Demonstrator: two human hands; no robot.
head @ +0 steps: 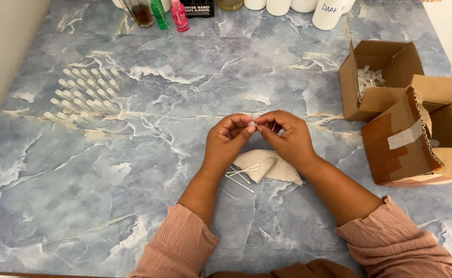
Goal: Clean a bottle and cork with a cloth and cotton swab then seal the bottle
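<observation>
I see a very small whitish piece (252, 123), maybe a little cap or vial part, but it is too small for me to tell exactly. It is pinched between the fingertips of both hands, a little above the marble-pattern blue table (133, 195). The left hand (227, 141) comes up from the lower side with the wrist bent, and its thumb and first fingers close together on the piece from the left. The right hand (288, 138) meets it from the right, the fingers curled and also closed on the same piece, so the two hands touch at the fingertips. Both forearms come out of pink crinkled sleeves (177, 247) and point inward toward each other. Just under the hands lies a folded beige cloth (267, 166), and beside it, touching its left edge, lie some thin white sticks (240, 177). Far to the left stand rows of small clear vials (84, 92). To the right, well apart from the hands, are two open cardboard boxes (385, 77); the farther one holds small white parts. At the far edge of the table stand several bottles (169, 13).
</observation>
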